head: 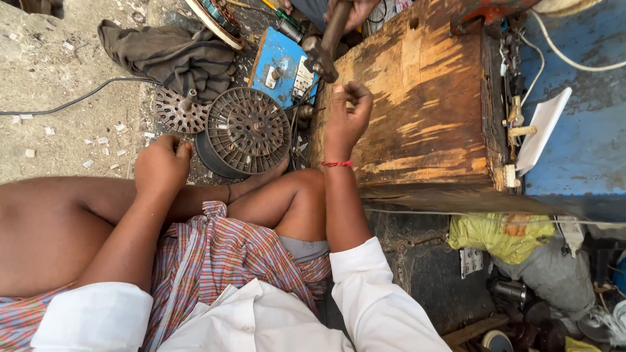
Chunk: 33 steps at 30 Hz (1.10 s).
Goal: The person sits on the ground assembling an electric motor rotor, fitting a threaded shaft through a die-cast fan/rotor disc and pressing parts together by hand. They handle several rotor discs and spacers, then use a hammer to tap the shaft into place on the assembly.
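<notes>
- The left hand (162,166) is rested on the knee, fingers curled shut on nothing visible.
- A round slotted motor housing (246,130) is set on the ground between the hands.
- The right hand (347,116) is raised at the wooden board (424,98), fingertips pinched; what is pinched cannot be told.
- A hammer (324,45) is held above by another person's hand (352,10).

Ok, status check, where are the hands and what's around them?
Left hand fisted, resting on knee. Right hand pinched shut at the wooden block edge. Another person's hammer close above it. Round metal motor housing between hands.
</notes>
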{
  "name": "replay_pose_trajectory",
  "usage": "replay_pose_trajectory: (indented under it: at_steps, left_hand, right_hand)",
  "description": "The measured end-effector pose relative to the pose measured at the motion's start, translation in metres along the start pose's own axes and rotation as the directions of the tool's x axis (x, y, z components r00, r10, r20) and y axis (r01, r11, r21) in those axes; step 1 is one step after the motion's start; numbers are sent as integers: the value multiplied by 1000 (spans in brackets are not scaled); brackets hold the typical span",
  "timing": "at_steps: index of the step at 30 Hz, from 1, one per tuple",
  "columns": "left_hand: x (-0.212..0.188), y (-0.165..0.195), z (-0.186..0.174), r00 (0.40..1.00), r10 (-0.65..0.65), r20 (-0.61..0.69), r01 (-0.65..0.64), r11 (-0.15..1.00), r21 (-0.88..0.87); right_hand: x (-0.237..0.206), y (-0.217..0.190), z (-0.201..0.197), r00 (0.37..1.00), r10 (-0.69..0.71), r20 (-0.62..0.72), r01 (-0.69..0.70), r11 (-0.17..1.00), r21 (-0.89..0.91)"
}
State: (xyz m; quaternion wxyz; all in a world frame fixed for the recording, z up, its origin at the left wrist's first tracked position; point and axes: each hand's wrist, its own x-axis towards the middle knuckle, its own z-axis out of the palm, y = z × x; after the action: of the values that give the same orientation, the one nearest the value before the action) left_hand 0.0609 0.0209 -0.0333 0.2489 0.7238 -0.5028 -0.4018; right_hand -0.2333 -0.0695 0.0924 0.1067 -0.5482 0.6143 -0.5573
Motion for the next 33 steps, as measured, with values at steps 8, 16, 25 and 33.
replay_pose_trajectory:
  at_steps: [8, 16, 25, 33]
  left_hand:
    - [19, -14, 32, 979, 126, 162, -176, 920, 351]
    - [10, 6, 1, 1000, 18, -24, -12, 971, 239]
    - [-94, 82, 19, 873, 447, 195, -16, 427, -904]
    - [-117, 82, 19, 903, 272, 331, 160, 502, -850]
  right_hand:
    - [82, 9, 21, 591, 593, 547, -695, 718, -28]
    - [24, 7, 13, 711, 469, 524, -627, 760, 171]
    - [-120, -62, -17, 713, 360, 601, -666, 617, 420]
    - [-118, -140, -115, 844, -210, 493, 365, 899, -243]
